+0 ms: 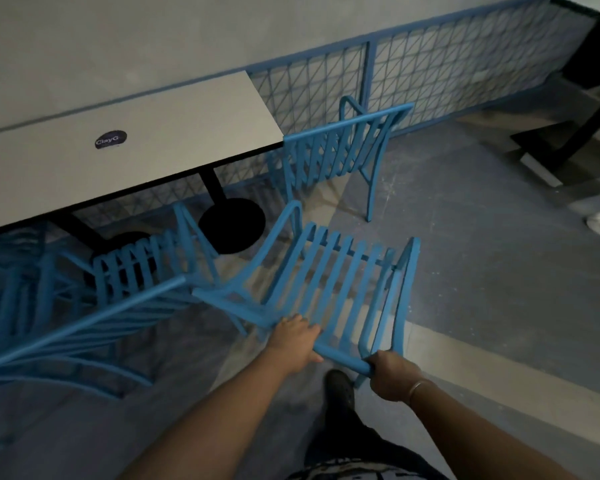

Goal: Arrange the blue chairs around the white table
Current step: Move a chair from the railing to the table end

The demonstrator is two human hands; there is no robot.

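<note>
Ok so on my feed both hands are on the same thing. The left hand (297, 341) is wrapped over the top rail of a blue slatted chair (329, 282), fingers curled over the far side, roughly mid-rail. The right hand (394, 375) is clamped round the right end of that same rail, right at the corner where it meets the side post. There's a thin bracelet (414, 388) on that wrist. So both are closed firmly on the chair back.

The chair sits just ahead of the hands, seat pointing toward the white table (136, 157). It's near the table's right corner but not under it. I can't tell if all its legs are on the floor, the view's too steep.

Moving outward, a second chair (340, 154) stands just beside the table's short right end, back toward me. A third chair (146, 268) is to the left, seat pushed partway under the table's long side. The end of its top rail is just beside the held chair's left corner. At the far left there are more blue chair frames (11, 271), too blurred for me to count.

The tabletop has a dark oval sticker (111, 139) reading ClayG, and a round black base (232, 225) shows underneath. Behind it a blue mesh fence (430, 64) runs along a grey wall. The floor is grey, and a black shoe (340, 386) sits just below the rail, between the two hands.
</note>
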